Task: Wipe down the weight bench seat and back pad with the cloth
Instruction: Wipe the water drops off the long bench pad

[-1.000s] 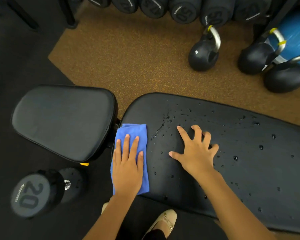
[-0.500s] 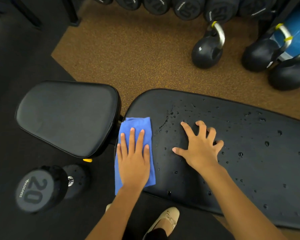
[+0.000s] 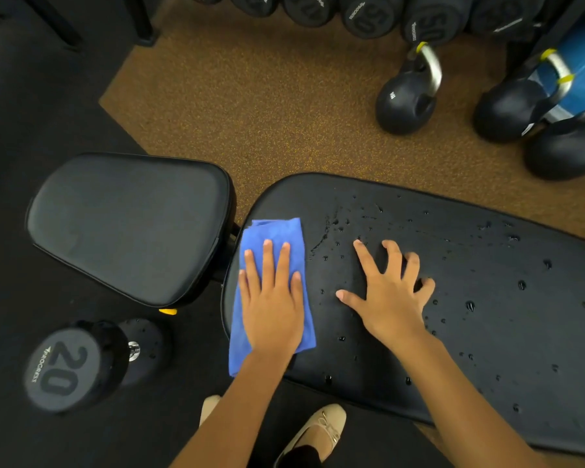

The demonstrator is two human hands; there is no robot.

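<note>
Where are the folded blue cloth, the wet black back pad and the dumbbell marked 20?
folded blue cloth (image 3: 277, 231), head view, uncovered upper end
wet black back pad (image 3: 487, 275), head view, droplet-covered middle
dumbbell marked 20 (image 3: 60, 366), head view, round end face

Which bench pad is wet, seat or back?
The long back pad, where the left hand presses the blue cloth: droplets bead across it. The shorter seat pad to its left looks dry.

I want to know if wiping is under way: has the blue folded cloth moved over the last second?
Yes, slightly: the blue folded cloth, pressed by the left hand, has slid toward the far edge of the black padded back pad, away from the person.
</note>
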